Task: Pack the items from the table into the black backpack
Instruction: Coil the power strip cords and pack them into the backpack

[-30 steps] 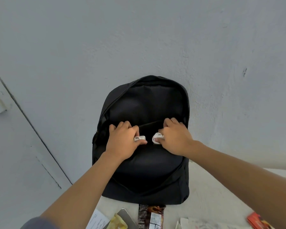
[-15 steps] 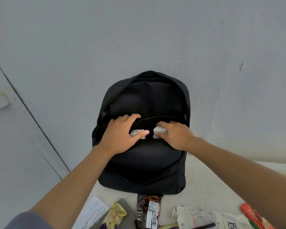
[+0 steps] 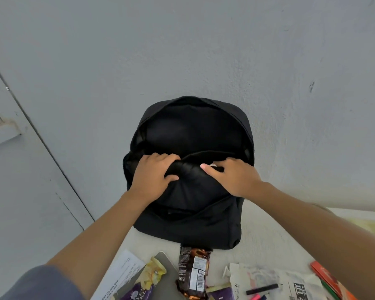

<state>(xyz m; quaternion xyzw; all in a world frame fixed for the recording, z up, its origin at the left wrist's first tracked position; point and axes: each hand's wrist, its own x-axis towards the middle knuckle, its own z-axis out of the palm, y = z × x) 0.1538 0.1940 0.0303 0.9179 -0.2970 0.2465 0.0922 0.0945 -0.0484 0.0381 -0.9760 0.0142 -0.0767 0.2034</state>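
Black backpack [image 3: 193,215] open, its flap clutched by left grip [image 3: 154,176] and right grip [image 3: 234,178]

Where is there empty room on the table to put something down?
Bare table right of the black backpack, bordered by the right forearm and the plastic bag. The near edge is crowded with snack wrappers, papers and pens.

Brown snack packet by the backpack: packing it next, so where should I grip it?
Pinch the brown snack packet across its middle, from above. It lies flat, lengthwise toward the backpack, with both long edges exposed; its far end meets the backpack's base.
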